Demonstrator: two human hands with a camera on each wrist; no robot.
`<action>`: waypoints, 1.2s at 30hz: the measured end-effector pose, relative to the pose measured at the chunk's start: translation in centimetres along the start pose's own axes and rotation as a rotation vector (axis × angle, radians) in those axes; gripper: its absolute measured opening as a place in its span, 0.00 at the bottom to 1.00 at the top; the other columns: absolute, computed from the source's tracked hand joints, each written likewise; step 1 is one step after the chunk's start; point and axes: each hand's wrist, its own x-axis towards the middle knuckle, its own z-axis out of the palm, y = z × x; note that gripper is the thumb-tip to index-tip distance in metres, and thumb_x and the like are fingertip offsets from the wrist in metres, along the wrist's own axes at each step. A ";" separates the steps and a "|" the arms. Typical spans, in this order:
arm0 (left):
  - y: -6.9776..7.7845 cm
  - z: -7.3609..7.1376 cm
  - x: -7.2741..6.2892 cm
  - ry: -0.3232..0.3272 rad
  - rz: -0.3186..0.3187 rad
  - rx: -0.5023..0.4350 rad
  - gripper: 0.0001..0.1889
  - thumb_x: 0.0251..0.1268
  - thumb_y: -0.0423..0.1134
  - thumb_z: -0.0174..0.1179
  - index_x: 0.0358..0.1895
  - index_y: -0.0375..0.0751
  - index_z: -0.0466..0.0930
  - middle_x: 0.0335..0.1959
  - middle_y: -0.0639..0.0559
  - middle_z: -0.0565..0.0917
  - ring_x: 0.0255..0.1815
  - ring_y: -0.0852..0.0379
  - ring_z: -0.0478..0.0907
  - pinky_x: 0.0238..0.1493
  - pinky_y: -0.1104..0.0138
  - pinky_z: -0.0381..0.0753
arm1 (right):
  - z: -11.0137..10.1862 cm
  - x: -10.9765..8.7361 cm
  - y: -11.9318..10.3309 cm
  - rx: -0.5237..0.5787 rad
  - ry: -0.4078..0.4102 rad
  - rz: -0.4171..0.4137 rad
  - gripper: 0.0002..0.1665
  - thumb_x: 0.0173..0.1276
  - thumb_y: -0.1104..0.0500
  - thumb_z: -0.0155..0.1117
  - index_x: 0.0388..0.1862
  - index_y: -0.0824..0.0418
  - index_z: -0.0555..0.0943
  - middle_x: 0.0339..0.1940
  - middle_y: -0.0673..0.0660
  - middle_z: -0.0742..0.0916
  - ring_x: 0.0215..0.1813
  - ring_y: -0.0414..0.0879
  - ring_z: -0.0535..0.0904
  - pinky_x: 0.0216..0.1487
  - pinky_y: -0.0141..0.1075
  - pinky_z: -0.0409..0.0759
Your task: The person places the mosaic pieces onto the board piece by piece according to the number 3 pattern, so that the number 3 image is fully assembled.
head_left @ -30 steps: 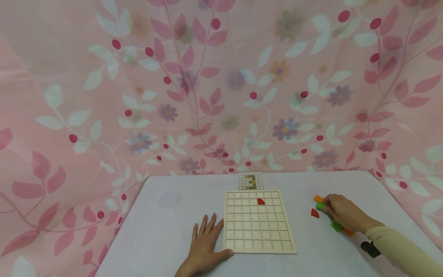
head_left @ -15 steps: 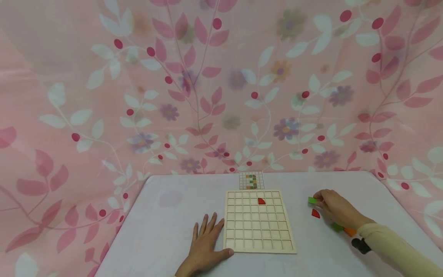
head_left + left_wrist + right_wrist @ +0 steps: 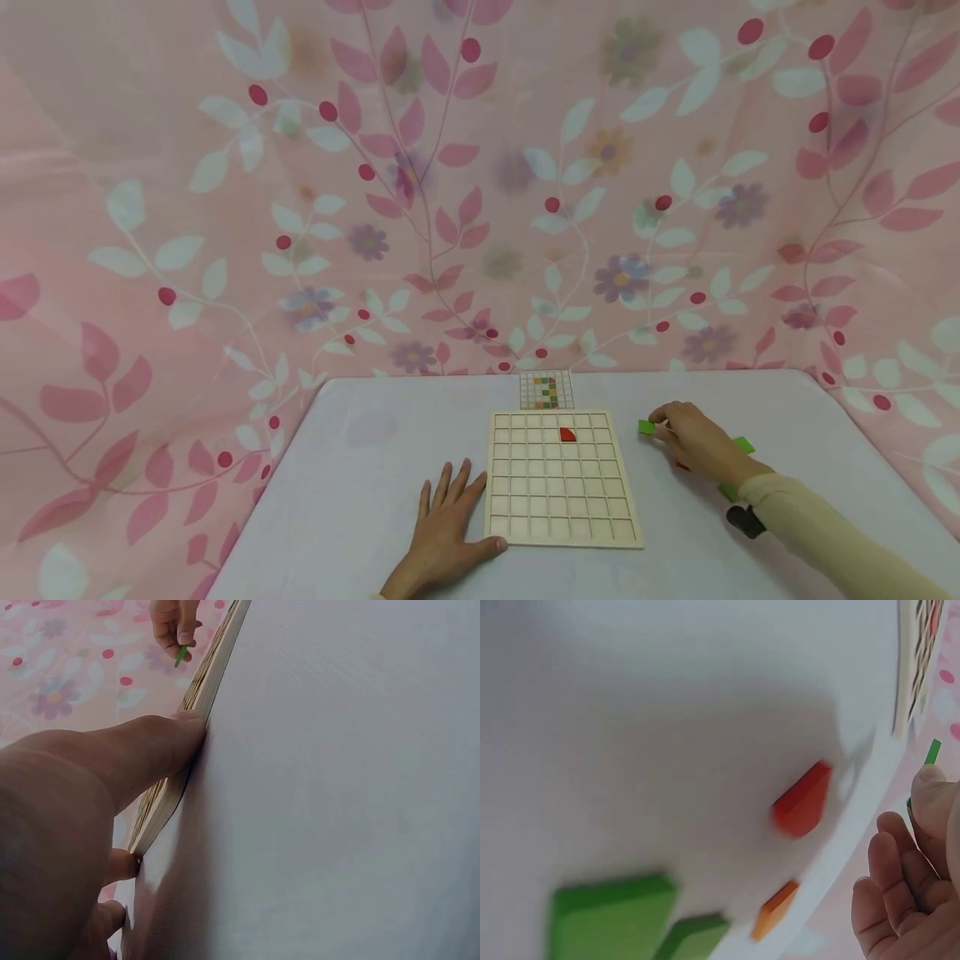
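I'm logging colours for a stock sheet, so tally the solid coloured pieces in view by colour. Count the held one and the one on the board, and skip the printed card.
Green pieces: 3
Red pieces: 2
Orange pieces: 1
Total in view: 6; any fully hidden are not counted.

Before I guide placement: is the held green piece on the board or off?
Off: the right hand pinches the green piece clear of the board.
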 end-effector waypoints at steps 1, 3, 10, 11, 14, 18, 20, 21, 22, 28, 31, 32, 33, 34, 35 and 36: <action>0.0 0.0 0.0 0.000 -0.002 0.000 0.54 0.57 0.72 0.69 0.82 0.46 0.65 0.88 0.40 0.54 0.89 0.31 0.41 0.80 0.26 0.34 | 0.1 0.2 -0.2 -0.004 0.005 -0.010 0.11 0.75 0.63 0.68 0.52 0.65 0.82 0.47 0.55 0.86 0.48 0.48 0.79 0.47 0.45 0.83; 0.0 0.0 0.1 -0.001 -0.003 -0.001 0.54 0.57 0.71 0.69 0.82 0.46 0.65 0.88 0.41 0.54 0.89 0.32 0.41 0.80 0.26 0.34 | 0.2 0.7 -0.8 -0.007 0.017 -0.034 0.10 0.75 0.64 0.68 0.52 0.65 0.82 0.47 0.56 0.86 0.48 0.49 0.79 0.49 0.46 0.84; -0.2 0.1 0.2 -0.005 -0.013 -0.010 0.54 0.57 0.71 0.70 0.82 0.46 0.65 0.88 0.42 0.53 0.89 0.32 0.40 0.80 0.27 0.34 | 1.1 2.6 -2.7 -0.011 0.026 -0.073 0.10 0.74 0.66 0.69 0.51 0.63 0.82 0.47 0.54 0.86 0.50 0.50 0.81 0.51 0.47 0.85; -0.3 0.2 0.2 -0.006 -0.015 -0.013 0.54 0.57 0.71 0.69 0.82 0.46 0.65 0.88 0.42 0.53 0.89 0.33 0.40 0.80 0.28 0.34 | 1.3 2.9 -2.9 -0.015 0.032 -0.087 0.10 0.73 0.66 0.69 0.51 0.63 0.82 0.48 0.54 0.86 0.51 0.50 0.81 0.51 0.47 0.86; -0.4 0.3 0.2 -0.010 -0.017 -0.023 0.54 0.57 0.71 0.69 0.83 0.47 0.64 0.89 0.43 0.52 0.90 0.34 0.39 0.80 0.28 0.33 | 2.0 3.5 -3.6 -0.021 0.054 -0.120 0.09 0.72 0.67 0.70 0.49 0.63 0.83 0.49 0.55 0.86 0.52 0.51 0.81 0.52 0.47 0.86; -0.5 0.3 0.3 -0.008 -0.012 -0.024 0.54 0.57 0.71 0.69 0.83 0.47 0.64 0.89 0.43 0.52 0.90 0.33 0.39 0.80 0.28 0.33 | 2.9 4.3 -4.5 -0.017 0.050 -0.138 0.08 0.73 0.66 0.70 0.49 0.64 0.83 0.48 0.55 0.85 0.52 0.51 0.80 0.53 0.47 0.86; -0.5 0.3 0.3 -0.008 -0.009 -0.024 0.54 0.57 0.71 0.69 0.83 0.46 0.64 0.89 0.42 0.53 0.90 0.33 0.39 0.80 0.28 0.33 | 3.2 4.7 -4.9 -0.012 0.029 -0.133 0.07 0.75 0.65 0.69 0.49 0.64 0.84 0.49 0.55 0.85 0.52 0.50 0.79 0.54 0.47 0.86; -0.5 0.4 0.3 -0.007 -0.007 -0.024 0.54 0.57 0.71 0.69 0.83 0.46 0.64 0.89 0.42 0.53 0.90 0.33 0.39 0.80 0.28 0.34 | 3.4 4.9 -5.1 -0.009 0.018 -0.130 0.07 0.76 0.65 0.68 0.50 0.64 0.84 0.49 0.55 0.85 0.52 0.50 0.79 0.54 0.47 0.85; -0.5 0.3 0.3 -0.007 -0.006 -0.025 0.54 0.57 0.71 0.69 0.83 0.46 0.64 0.89 0.42 0.53 0.90 0.33 0.39 0.80 0.28 0.34 | 3.5 5.0 -5.3 -0.007 0.007 -0.126 0.07 0.76 0.64 0.67 0.50 0.64 0.84 0.49 0.55 0.85 0.53 0.50 0.79 0.55 0.48 0.85; -0.2 0.1 0.1 0.005 0.010 -0.014 0.53 0.58 0.70 0.69 0.82 0.46 0.64 0.88 0.40 0.53 0.89 0.32 0.41 0.79 0.26 0.36 | 4.4 5.7 -6.1 0.000 0.014 -0.179 0.06 0.76 0.65 0.68 0.49 0.64 0.83 0.49 0.56 0.85 0.52 0.49 0.78 0.56 0.47 0.85; -0.1 0.1 0.0 0.005 0.007 -0.022 0.53 0.57 0.70 0.70 0.82 0.46 0.65 0.88 0.40 0.54 0.89 0.31 0.41 0.79 0.26 0.35 | 4.8 6.1 -6.5 0.005 0.013 -0.200 0.06 0.75 0.66 0.67 0.48 0.65 0.84 0.48 0.56 0.86 0.50 0.49 0.78 0.54 0.46 0.85; -0.1 0.1 0.0 0.004 0.004 -0.026 0.53 0.57 0.71 0.70 0.82 0.46 0.65 0.88 0.40 0.54 0.89 0.31 0.41 0.79 0.26 0.35 | 5.0 6.3 -6.6 0.010 0.007 -0.198 0.06 0.75 0.66 0.66 0.48 0.65 0.84 0.48 0.56 0.86 0.50 0.49 0.78 0.54 0.46 0.85; -0.1 0.1 0.0 0.005 0.003 -0.030 0.53 0.57 0.71 0.69 0.82 0.46 0.65 0.88 0.41 0.54 0.89 0.31 0.41 0.79 0.26 0.35 | 5.1 6.4 -6.8 0.015 0.001 -0.199 0.06 0.75 0.66 0.66 0.48 0.65 0.84 0.48 0.56 0.86 0.50 0.48 0.78 0.54 0.45 0.85; -0.1 0.1 0.0 0.009 0.005 -0.034 0.53 0.57 0.71 0.70 0.82 0.46 0.66 0.88 0.40 0.55 0.89 0.31 0.41 0.79 0.26 0.35 | 5.2 6.5 -6.9 0.021 -0.005 -0.199 0.06 0.76 0.65 0.66 0.49 0.65 0.84 0.48 0.56 0.86 0.50 0.48 0.78 0.54 0.45 0.85; 0.0 0.1 0.0 0.012 0.006 -0.038 0.53 0.57 0.71 0.70 0.82 0.46 0.66 0.88 0.40 0.55 0.89 0.31 0.41 0.79 0.26 0.35 | 5.3 6.6 -7.1 0.024 -0.012 -0.196 0.06 0.77 0.64 0.65 0.49 0.64 0.84 0.48 0.55 0.86 0.50 0.47 0.78 0.54 0.44 0.85; 0.0 0.1 0.0 0.015 0.007 -0.041 0.53 0.56 0.71 0.70 0.81 0.46 0.66 0.88 0.40 0.55 0.89 0.30 0.42 0.79 0.26 0.35 | 5.4 6.7 -7.2 0.030 -0.015 -0.198 0.06 0.77 0.64 0.65 0.50 0.64 0.84 0.48 0.55 0.86 0.50 0.47 0.78 0.53 0.44 0.85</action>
